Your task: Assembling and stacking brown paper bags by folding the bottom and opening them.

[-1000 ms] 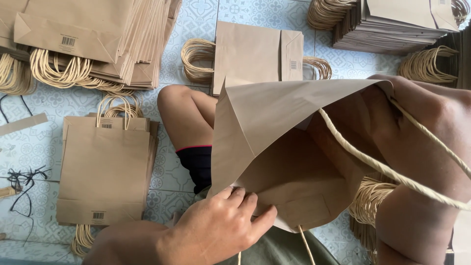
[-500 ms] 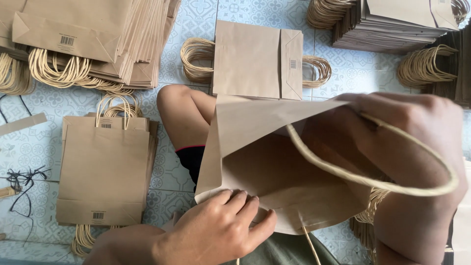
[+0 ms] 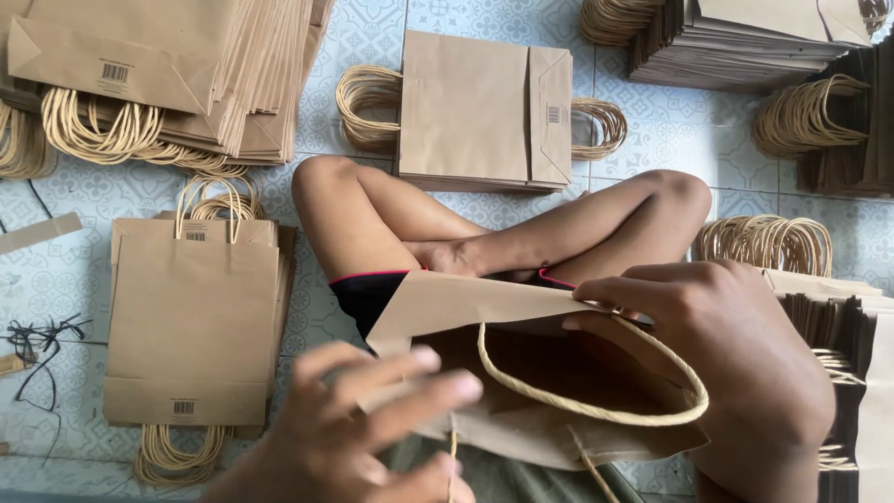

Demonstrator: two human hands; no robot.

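Paper bag (image 3: 521,373), brown and half open, lies across the person's lap, just below the crossed legs (image 3: 484,233), with its mouth facing up. The right hand (image 3: 726,373) holds the far edge of the mouth, with fingers curled and pressed on the paper near the top fold. The left hand (image 3: 372,428) is on the near edge, fingers spread out, but it is blurry, so I cannot tell if it pinches the paper or only rests on it. A twisted rope handle (image 3: 596,391) loops over the opening. To do this well, I think both hands should hold the edges softly and pull evenly, so the paper does not crease or rip, and keep the handle out of the way. The inside of the bag is dark and hard to see. Its bottom is cut off at the lower edge of the view. More flat bags lie around: a pile on the left (image 3: 191,326), one stack ahead (image 3: 484,107), and others partly out of view.
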